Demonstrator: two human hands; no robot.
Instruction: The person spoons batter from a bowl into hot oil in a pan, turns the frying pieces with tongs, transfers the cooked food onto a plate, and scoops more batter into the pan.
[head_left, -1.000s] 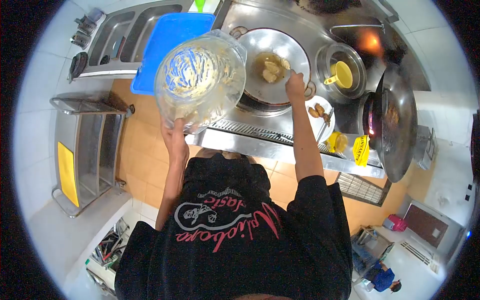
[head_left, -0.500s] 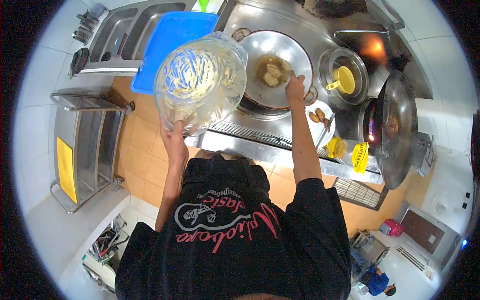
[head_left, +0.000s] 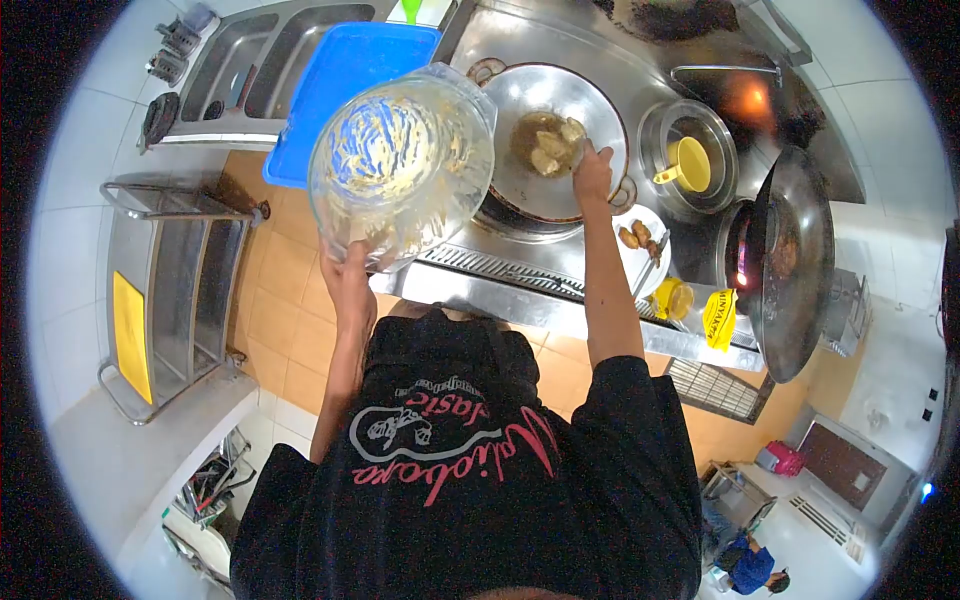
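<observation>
My left hand point(head_left: 347, 280) grips the rim of a clear bowl point(head_left: 440, 200), which is tilted and smeared inside with pale batter. To the right, a metal wok point(head_left: 510, 100) on the stove holds a small pool of oil with pale battered pieces point(head_left: 547, 153) in it. My right hand point(head_left: 593, 177) reaches over the wok's right side, its fingers closed close to the pieces. Whether they pinch something is hidden. A white plate point(head_left: 655, 225) with a few browned fried pieces point(head_left: 633, 235) lies beside my right forearm.
A blue tray point(head_left: 345, 60) lies behind the bowl, near the double sink point(head_left: 225, 70). Right of the wok are a metal basin with a yellow cup point(head_left: 690, 165), a large dark wok point(head_left: 800, 260) over a flame, a yellow tub point(head_left: 678, 300) and a yellow packet point(head_left: 719, 320). A person point(head_left: 750, 565) is in the background.
The pale pieces in the oil have shifted and look spread wider, towards my right fingers. My right hand has moved very slightly; the bowl in my left hand stays put.
</observation>
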